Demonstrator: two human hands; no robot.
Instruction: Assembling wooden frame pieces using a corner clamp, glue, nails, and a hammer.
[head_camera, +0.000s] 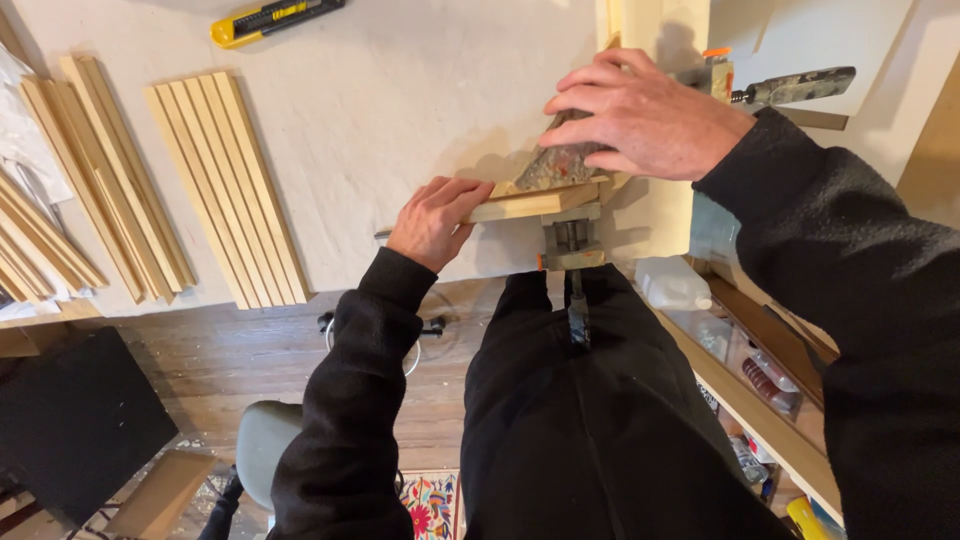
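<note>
- Where the pale work table (400, 110) meets its near edge, a short wooden strip (525, 204) lies flat, held by a metal clamp (571, 245) just below it.
- Left hand (435, 222): fingers together, curled over the strip's left end and pressing it down.
- Right hand (640, 115): fingers spread slightly and bent, clamped over a mottled grey, rough-looking block (555, 165) that rests on the strip.
- A second clamp (780, 88), with an orange tip and speckled handle, lies beyond the right hand.
- Slim, square-edged light wooden slats (228, 185) lie side by side at left; further bundles (105, 175) sit just beside them.
- A yellow utility knife (272, 18) lies at the far edge.
</note>
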